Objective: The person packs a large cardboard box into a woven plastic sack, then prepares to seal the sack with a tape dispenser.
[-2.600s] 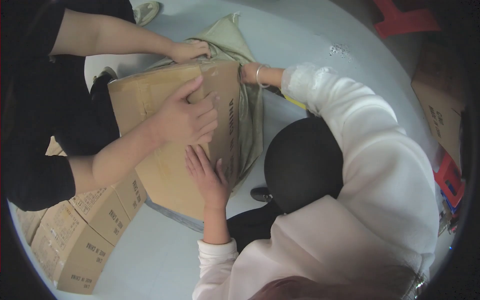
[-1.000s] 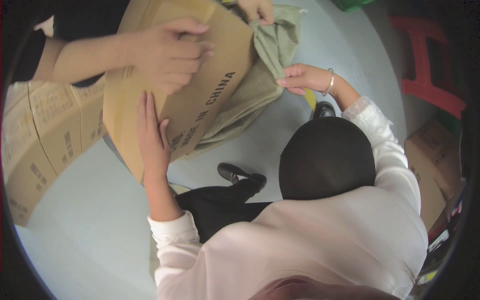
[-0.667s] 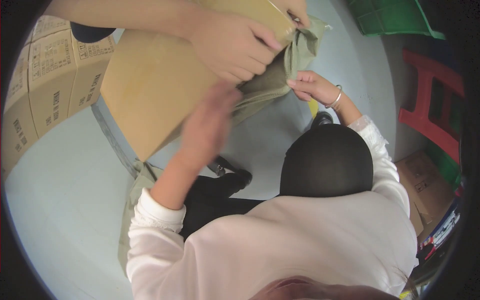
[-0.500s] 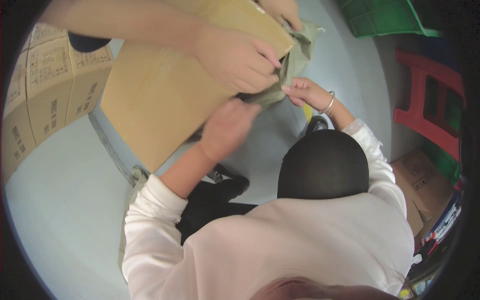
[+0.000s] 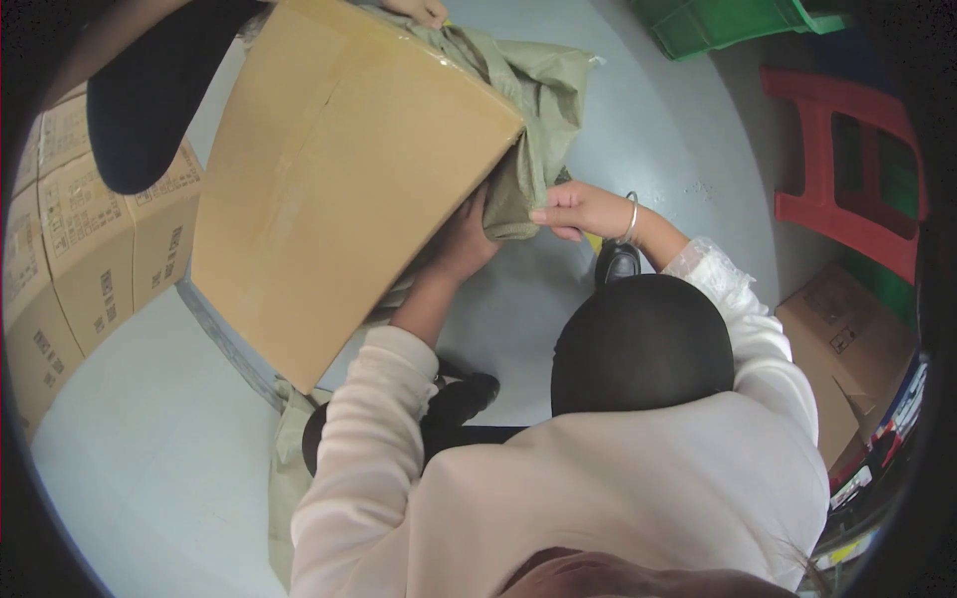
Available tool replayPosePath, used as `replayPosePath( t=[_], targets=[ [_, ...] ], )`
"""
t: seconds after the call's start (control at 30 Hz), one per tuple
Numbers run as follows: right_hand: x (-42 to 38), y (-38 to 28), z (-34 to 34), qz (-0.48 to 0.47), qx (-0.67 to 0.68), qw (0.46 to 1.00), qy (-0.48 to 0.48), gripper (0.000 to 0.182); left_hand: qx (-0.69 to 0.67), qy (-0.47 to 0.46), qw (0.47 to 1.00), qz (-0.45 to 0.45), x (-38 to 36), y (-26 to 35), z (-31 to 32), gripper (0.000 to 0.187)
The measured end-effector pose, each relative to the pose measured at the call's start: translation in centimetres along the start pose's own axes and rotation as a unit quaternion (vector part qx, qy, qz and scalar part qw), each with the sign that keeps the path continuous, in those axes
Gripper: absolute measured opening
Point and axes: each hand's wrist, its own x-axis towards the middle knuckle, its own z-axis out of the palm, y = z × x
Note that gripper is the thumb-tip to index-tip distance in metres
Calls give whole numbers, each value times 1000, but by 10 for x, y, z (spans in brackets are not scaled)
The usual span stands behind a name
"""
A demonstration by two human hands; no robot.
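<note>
Two bare hands in pale sleeves were seen at the mouth of a green woven sack (image 5: 538,90), into which a large cardboard box (image 5: 329,199) had been partly pushed. The box was held tilted above the floor (image 5: 130,448), with its far corner inside the sack and its broad taped face turned to the camera.

The left hand (image 5: 461,244) was pressed up against the box's lower edge where the sack began. Its fingers were hidden behind cardboard and cloth, so whether its grip was closed could not be told. Half a second before, it had been raised short of that edge, in plain sight. The right hand (image 5: 570,209), with a bracelet (image 5: 632,217) at the wrist, was closed in a narrow pinch on a fold of the sack's rim, just beside the left hand. That pinch had been kept since the earlier frames.

A co-worker's hand (image 5: 417,10) was seen only at the top edge of the box. The hand earlier laid over the near corner had been taken away, and only a dark sleeve (image 5: 150,100) was left on that side.

Several stacked cartons (image 5: 80,229) were ranged at the left. A red stool (image 5: 847,149) and a green crate (image 5: 718,20) were seen well apart at the right.
</note>
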Motion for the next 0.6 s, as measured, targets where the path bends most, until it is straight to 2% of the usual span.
replayPosePath(
  t=[0.1, 0.2, 0.3, 0.47, 0.6],
  targets=[
    [-6, 2, 1, 17, 12, 1000, 7, 38, -80, -69, 991, -85, -2, 27, -15, 63],
    [-5, 5, 1, 27, 10, 1000, 12, 37, -13, -159, 973, -166, -15, 42, -41, 52],
    [-4, 4, 4, 47, 15, 999, 10, 33, 106, -159, 976, -101, -53, 17, -50, 40],
    [-6, -20, 13, 65, -67, 995, 43, 35, 137, -175, 972, -76, -82, 44, -64, 15],
    [-2, -66, 28, 3, -189, 981, 47, 27, 130, -171, 973, -89, -88, 47, -62, 18]
  ],
)
